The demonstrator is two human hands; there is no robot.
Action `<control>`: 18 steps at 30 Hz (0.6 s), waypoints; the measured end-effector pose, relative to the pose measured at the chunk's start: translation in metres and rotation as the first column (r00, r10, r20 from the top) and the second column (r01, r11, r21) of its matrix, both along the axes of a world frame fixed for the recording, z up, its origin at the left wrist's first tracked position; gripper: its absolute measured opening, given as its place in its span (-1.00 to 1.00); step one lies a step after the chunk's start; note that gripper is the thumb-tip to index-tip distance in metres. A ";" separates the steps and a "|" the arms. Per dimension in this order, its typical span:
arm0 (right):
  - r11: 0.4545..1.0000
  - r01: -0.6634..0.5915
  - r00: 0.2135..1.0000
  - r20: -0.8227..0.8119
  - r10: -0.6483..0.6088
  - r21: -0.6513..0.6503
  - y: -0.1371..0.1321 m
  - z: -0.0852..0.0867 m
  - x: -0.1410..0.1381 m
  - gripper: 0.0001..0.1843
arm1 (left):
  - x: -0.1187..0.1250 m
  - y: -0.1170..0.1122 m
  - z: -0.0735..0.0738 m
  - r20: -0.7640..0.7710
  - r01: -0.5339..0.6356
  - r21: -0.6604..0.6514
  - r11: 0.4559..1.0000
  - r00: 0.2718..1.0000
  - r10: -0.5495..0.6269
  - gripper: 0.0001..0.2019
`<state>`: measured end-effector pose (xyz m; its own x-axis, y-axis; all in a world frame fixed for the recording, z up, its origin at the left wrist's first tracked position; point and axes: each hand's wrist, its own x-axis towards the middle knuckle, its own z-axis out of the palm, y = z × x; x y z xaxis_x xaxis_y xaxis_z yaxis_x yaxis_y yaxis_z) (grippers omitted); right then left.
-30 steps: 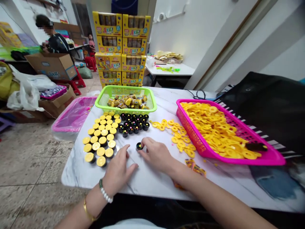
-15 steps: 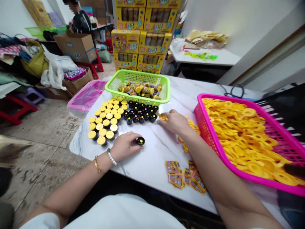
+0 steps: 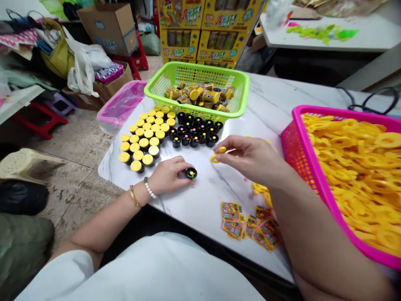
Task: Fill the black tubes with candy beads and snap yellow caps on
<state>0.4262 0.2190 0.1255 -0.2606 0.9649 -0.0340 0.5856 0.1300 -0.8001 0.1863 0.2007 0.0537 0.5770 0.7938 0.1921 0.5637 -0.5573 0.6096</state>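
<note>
The mottled stone floor (image 3: 86,146) is crossed by dark tile joints (image 3: 75,196). At left, a cream stool (image 3: 23,163), a red stool (image 3: 42,117) and a purple stool (image 3: 62,103) are seen; farther back, a cardboard box (image 3: 108,29) is placed beside a second red stool (image 3: 140,50). At far centre, yellow cartons (image 3: 200,37) are stacked beyond the veined white tabletop (image 3: 266,100), while at far right a second white table (image 3: 372,31) is strewn with neon-green scraps (image 3: 328,34).

The stacked yellow boxes (image 3: 209,31) read "魔术杯!" — their smaller print is blurred.
</note>
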 end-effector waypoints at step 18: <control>0.879 -0.002 0.931 -0.321 -0.171 -0.476 -0.008 -0.044 -0.053 -0.63 | 0.001 0.004 0.008 -0.018 -0.017 -0.250 0.968 1.000 0.013 -0.73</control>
